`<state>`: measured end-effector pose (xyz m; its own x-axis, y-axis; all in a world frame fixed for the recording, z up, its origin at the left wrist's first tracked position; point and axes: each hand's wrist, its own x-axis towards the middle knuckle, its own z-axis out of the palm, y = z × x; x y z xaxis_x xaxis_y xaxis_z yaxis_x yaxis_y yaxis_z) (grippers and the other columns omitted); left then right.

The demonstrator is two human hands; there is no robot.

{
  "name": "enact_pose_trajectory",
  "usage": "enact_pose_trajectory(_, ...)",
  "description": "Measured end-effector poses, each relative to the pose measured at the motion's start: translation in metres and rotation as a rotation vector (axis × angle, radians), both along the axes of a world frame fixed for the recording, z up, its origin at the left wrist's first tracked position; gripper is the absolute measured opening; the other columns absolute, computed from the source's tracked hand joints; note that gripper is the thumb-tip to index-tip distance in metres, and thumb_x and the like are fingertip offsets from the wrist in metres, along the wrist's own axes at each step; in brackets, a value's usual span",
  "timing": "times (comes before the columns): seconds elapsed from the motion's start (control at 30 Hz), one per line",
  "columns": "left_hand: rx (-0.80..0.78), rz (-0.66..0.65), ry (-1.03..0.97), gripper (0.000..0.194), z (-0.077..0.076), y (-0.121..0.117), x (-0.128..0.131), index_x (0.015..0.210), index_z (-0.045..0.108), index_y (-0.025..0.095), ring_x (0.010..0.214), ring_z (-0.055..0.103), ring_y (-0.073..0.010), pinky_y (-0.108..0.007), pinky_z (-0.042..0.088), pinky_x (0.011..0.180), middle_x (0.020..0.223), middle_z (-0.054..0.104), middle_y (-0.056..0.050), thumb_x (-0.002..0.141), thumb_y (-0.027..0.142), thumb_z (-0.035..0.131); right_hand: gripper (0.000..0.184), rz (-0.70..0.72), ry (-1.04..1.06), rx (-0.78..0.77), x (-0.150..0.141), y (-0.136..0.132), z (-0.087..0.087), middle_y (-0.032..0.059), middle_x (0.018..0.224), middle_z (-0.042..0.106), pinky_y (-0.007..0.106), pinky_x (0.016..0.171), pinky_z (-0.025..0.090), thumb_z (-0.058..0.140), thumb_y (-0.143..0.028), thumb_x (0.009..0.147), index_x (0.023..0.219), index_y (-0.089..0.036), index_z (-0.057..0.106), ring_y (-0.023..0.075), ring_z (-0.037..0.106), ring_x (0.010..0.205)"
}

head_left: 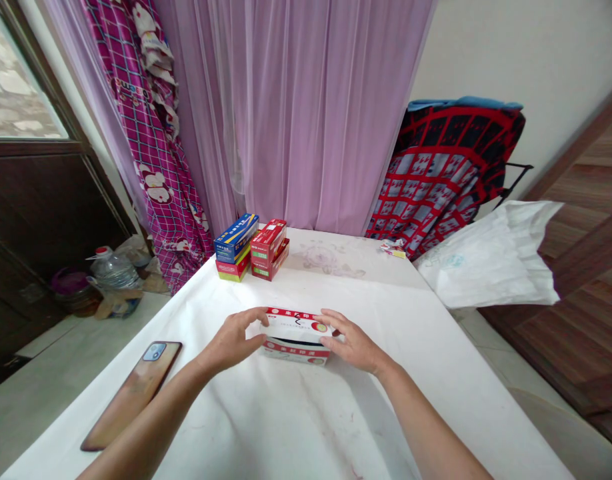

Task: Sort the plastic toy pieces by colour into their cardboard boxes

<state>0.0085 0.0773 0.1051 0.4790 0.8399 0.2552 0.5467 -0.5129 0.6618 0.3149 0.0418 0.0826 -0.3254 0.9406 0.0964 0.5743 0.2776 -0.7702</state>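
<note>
In the middle of the table, a white and red cardboard box (pixel 291 328) with printed characters sits right in front of me. A dark gap runs between its top and its front side. My left hand (pixel 239 335) has fingers and thumb around the left end of the box's top. On the right end, my right hand (pixel 350 340) holds it the same way, fingers on the far edge and thumb on the near edge. Beyond the hands stand two stacked red boxes (pixel 269 250), beside a blue box (pixel 237 237) on top of a red and yellow-green box (pixel 233 269).
A phone (pixel 133 395) lies face down by my left forearm. The white tablecloth (pixel 226 427) has folds. A small crumpled wrapper (pixel 393 249) is near the far right edge, with a white bag (pixel 491 257) beside it. Purple curtains (pixel 306 113) hang behind the table.
</note>
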Motion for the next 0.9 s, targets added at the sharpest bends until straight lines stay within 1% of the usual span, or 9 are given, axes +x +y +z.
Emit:
enact_pose_trajectory(0.13, -0.016, 0.04, -0.008, 0.023, 0.004, 0.002, 0.003, 0.096, 0.059, 0.026, 0.102, 0.067, -0.0168, -0.032, 0.052, 0.092, 0.109, 0.073, 0.001, 0.073, 0.022, 0.054, 0.05, 0.006, -0.007, -0.005, 0.001, -0.001, 0.001, 0.0132, 0.149, 0.046, 0.045, 0.112, 0.038, 0.058, -0.038, 0.087, 0.135, -0.023, 0.06, 0.0273, 0.041, 0.139)
enact_pose_trajectory(0.23, -0.004, 0.059, -0.003, 0.022, 0.001, 0.002, 0.003, 0.094, 0.061, 0.026, 0.101, 0.068, -0.017, -0.033, 0.051, 0.093, 0.106, 0.073, 0.0, 0.073, 0.022, 0.055, 0.05, 0.009, 0.004, -0.007, 0.001, -0.004, -0.001, 0.0128, 0.151, 0.044, 0.046, 0.113, 0.036, 0.059, -0.037, 0.086, 0.135, -0.024, 0.06, 0.0275, 0.039, 0.14)
enact_pose_trajectory(0.37, 0.015, 0.068, 0.002, 0.017, -0.009, -0.002, 0.002, 0.086, 0.062, 0.025, 0.104, 0.068, -0.0161, -0.032, 0.051, 0.095, 0.112, 0.072, -0.001, 0.072, 0.019, 0.054, 0.048, 0.028, 0.043, -0.033, 0.0, -0.008, -0.003, 0.0129, 0.153, 0.04, 0.046, 0.111, 0.039, 0.06, -0.041, 0.087, 0.133, -0.026, 0.062, 0.0279, 0.039, 0.141)
enact_pose_trajectory(0.47, 0.033, 0.087, 0.022, 0.014, -0.014, -0.006, 0.001, 0.084, 0.063, 0.025, 0.106, 0.068, -0.017, -0.034, 0.051, 0.096, 0.117, 0.072, -0.002, 0.074, 0.019, 0.055, 0.047, 0.033, 0.04, -0.019, 0.0, -0.008, -0.006, 0.014, 0.153, 0.038, 0.048, 0.114, 0.035, 0.06, -0.044, 0.088, 0.13, -0.026, 0.064, 0.0292, 0.039, 0.141)
enact_pose_trajectory(0.6, 0.076, 0.105, 0.07, 0.012, -0.016, -0.01, 0.0, 0.083, 0.064, 0.025, 0.107, 0.068, -0.0189, -0.037, 0.051, 0.096, 0.118, 0.072, -0.003, 0.076, 0.019, 0.056, 0.043, 0.039, -0.016, 0.013, 0.0, -0.01, -0.008, 0.0141, 0.155, 0.035, 0.049, 0.116, 0.032, 0.057, -0.044, 0.091, 0.129, -0.026, 0.065, 0.0298, 0.039, 0.141)
enact_pose_trajectory(0.7, 0.116, 0.124, 0.121, 0.011, -0.014, -0.017, 0.001, 0.085, 0.065, 0.025, 0.111, 0.066, -0.0226, -0.046, 0.047, 0.1, 0.118, 0.072, -0.004, 0.08, 0.022, 0.056, 0.041, 0.041, -0.106, 0.107, -0.001, -0.016, -0.008, 0.0116, 0.159, 0.029, 0.05, 0.115, 0.034, 0.054, -0.038, 0.093, 0.132, -0.028, 0.063, 0.0297, 0.035, 0.143)
enact_pose_trajectory(0.8, 0.154, 0.117, 0.17, 0.013, -0.013, -0.024, 0.003, 0.09, 0.067, 0.028, 0.123, 0.059, -0.0279, -0.058, 0.036, 0.108, 0.126, 0.069, -0.003, 0.083, 0.024, 0.057, 0.046, 0.028, -0.248, 0.288, -0.004, -0.025, -0.009, 0.0099, 0.162, 0.025, 0.053, 0.114, 0.034, 0.059, -0.036, 0.091, 0.136, -0.03, 0.059, 0.0322, 0.031, 0.145)
enact_pose_trajectory(0.9, 0.222, 0.07, 0.225, 0.022, -0.015, -0.03, 0.006, 0.102, 0.069, 0.032, 0.13, 0.054, -0.0287, -0.061, 0.026, 0.113, 0.128, 0.068, -0.001, 0.084, 0.024, 0.059, 0.052, -0.005, -0.387, 0.462, -0.01, -0.031, -0.015, 0.0111, 0.162, 0.026, 0.056, 0.113, 0.033, 0.066, -0.034, 0.087, 0.138, -0.03, 0.056, 0.0345, 0.029, 0.145)
